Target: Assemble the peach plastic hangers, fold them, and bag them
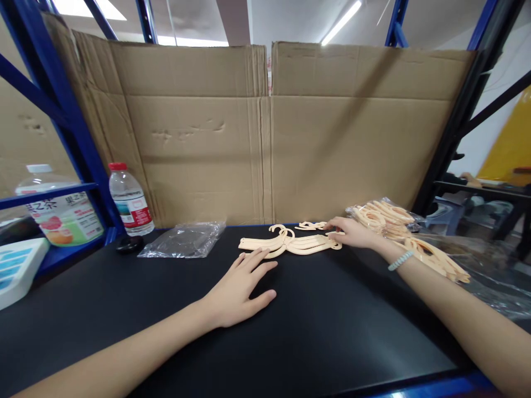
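A stack of cream plastic hangers (290, 243) lies on the black tabletop (315, 331), hooks pointing away from me. My left hand (240, 287) rests flat on the table, fingers spread, its fingertips just short of the stack's left end. My right hand (350, 232) reaches to the stack's right end, its fingers touching the hangers there and nothing gripped in it. A few small loose hanger pieces (311, 225) lie just behind the stack. More hangers in a clear plastic bag (385, 215) and a loose pile of hangers (435, 260) sit beside my right wrist.
An empty clear bag (185, 240) lies at centre left. A red-capped water bottle (130, 202) and a small black object (129, 244) stand near the blue rack post. A cardboard wall (265, 138) closes the back. A larger labelled bottle (62, 213) is at far left.
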A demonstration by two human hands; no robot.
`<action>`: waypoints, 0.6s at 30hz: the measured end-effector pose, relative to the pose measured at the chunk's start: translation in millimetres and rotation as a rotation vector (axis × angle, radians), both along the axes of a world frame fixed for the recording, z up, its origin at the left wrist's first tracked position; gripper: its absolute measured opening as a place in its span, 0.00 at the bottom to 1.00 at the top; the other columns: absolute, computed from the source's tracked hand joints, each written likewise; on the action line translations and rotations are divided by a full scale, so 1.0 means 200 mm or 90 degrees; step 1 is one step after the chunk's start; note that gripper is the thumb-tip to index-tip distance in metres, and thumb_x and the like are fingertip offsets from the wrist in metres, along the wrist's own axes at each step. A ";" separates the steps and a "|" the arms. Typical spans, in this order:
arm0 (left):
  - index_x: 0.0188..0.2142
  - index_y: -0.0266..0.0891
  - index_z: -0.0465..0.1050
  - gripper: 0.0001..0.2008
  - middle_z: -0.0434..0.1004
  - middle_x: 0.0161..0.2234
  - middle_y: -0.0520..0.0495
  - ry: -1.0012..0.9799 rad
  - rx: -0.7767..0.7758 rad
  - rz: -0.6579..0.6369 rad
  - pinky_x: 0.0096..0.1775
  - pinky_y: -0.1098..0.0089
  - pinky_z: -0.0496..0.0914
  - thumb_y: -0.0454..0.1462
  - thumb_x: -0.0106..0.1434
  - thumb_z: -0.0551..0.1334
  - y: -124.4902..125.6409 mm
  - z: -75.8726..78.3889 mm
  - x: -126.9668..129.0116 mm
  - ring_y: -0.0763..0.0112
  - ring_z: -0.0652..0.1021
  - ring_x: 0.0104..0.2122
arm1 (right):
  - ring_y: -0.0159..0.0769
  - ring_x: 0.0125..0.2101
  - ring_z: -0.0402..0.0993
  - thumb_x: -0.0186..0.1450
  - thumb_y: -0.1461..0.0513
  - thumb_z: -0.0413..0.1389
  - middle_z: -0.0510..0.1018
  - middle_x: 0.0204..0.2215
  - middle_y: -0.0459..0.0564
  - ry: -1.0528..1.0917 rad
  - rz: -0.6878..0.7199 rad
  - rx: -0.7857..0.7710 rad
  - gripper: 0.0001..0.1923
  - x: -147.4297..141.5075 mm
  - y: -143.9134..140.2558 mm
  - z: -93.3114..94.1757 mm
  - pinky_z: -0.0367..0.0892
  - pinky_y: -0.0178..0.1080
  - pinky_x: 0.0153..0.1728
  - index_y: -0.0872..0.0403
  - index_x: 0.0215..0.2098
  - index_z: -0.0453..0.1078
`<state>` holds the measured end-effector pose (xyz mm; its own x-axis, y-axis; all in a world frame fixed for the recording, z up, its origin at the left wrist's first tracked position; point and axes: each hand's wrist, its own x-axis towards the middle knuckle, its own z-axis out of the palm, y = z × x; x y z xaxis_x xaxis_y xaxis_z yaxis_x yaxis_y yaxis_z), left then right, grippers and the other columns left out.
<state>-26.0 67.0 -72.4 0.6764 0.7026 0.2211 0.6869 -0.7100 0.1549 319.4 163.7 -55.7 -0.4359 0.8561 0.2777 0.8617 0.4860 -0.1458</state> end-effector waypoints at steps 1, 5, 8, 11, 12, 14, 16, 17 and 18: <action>0.59 0.45 0.60 0.24 0.53 0.64 0.42 -0.004 0.003 -0.012 0.60 0.47 0.50 0.46 0.65 0.53 0.00 0.00 0.00 0.54 0.53 0.64 | 0.41 0.40 0.73 0.61 0.65 0.49 0.76 0.42 0.56 -0.001 -0.015 0.023 0.15 0.01 0.02 -0.01 0.67 0.40 0.43 0.57 0.44 0.72; 0.57 0.46 0.63 0.21 0.58 0.62 0.43 -0.026 0.006 -0.043 0.60 0.47 0.52 0.43 0.65 0.54 -0.02 0.01 0.00 0.53 0.57 0.62 | 0.43 0.46 0.70 0.60 0.71 0.46 0.76 0.44 0.58 -0.030 -0.033 0.066 0.18 0.03 0.10 -0.05 0.64 0.44 0.50 0.59 0.43 0.73; 0.55 0.45 0.65 0.19 0.59 0.61 0.43 -0.041 0.017 -0.062 0.60 0.49 0.54 0.42 0.65 0.55 -0.02 0.01 0.01 0.54 0.59 0.61 | 0.45 0.53 0.65 0.58 0.73 0.46 0.72 0.51 0.58 -0.052 -0.016 0.070 0.22 0.02 0.15 -0.09 0.62 0.46 0.53 0.58 0.46 0.73; 0.54 0.45 0.66 0.18 0.62 0.60 0.43 -0.057 0.021 -0.076 0.59 0.53 0.56 0.41 0.64 0.55 -0.02 0.01 0.01 0.55 0.61 0.60 | 0.45 0.57 0.60 0.55 0.75 0.47 0.67 0.57 0.56 -0.073 0.003 0.065 0.26 -0.01 0.18 -0.12 0.60 0.48 0.55 0.56 0.48 0.72; 0.54 0.45 0.67 0.18 0.62 0.60 0.43 -0.061 0.021 -0.077 0.59 0.53 0.56 0.41 0.64 0.55 -0.02 0.01 0.01 0.55 0.61 0.60 | 0.46 0.58 0.60 0.54 0.75 0.47 0.66 0.58 0.56 -0.079 0.009 0.061 0.26 -0.02 0.19 -0.13 0.59 0.49 0.55 0.56 0.49 0.72; 0.53 0.44 0.67 0.18 0.63 0.59 0.43 -0.063 0.021 -0.079 0.58 0.54 0.57 0.41 0.64 0.55 -0.02 0.01 0.01 0.56 0.62 0.59 | 0.46 0.58 0.59 0.54 0.75 0.48 0.66 0.58 0.56 -0.090 0.016 0.053 0.27 -0.04 0.20 -0.15 0.58 0.50 0.56 0.56 0.49 0.72; 0.52 0.43 0.68 0.17 0.65 0.58 0.42 -0.062 0.022 -0.083 0.58 0.55 0.58 0.41 0.65 0.55 -0.02 0.01 0.01 0.56 0.63 0.59 | 0.46 0.59 0.59 0.55 0.74 0.48 0.67 0.57 0.57 -0.098 0.019 0.046 0.26 -0.05 0.20 -0.16 0.58 0.50 0.56 0.57 0.50 0.71; 0.52 0.43 0.68 0.17 0.65 0.57 0.42 -0.059 0.023 -0.087 0.58 0.55 0.59 0.40 0.65 0.55 -0.02 0.01 0.01 0.56 0.64 0.58 | 0.46 0.58 0.59 0.55 0.74 0.48 0.68 0.57 0.58 -0.100 0.020 0.043 0.26 -0.06 0.20 -0.16 0.59 0.49 0.56 0.58 0.51 0.70; 0.52 0.43 0.68 0.17 0.66 0.57 0.42 -0.055 0.023 -0.091 0.57 0.56 0.59 0.40 0.65 0.55 -0.02 0.02 0.01 0.57 0.65 0.58 | 0.46 0.58 0.60 0.55 0.74 0.48 0.69 0.56 0.58 -0.101 0.022 0.041 0.27 -0.06 0.20 -0.16 0.59 0.49 0.56 0.59 0.52 0.70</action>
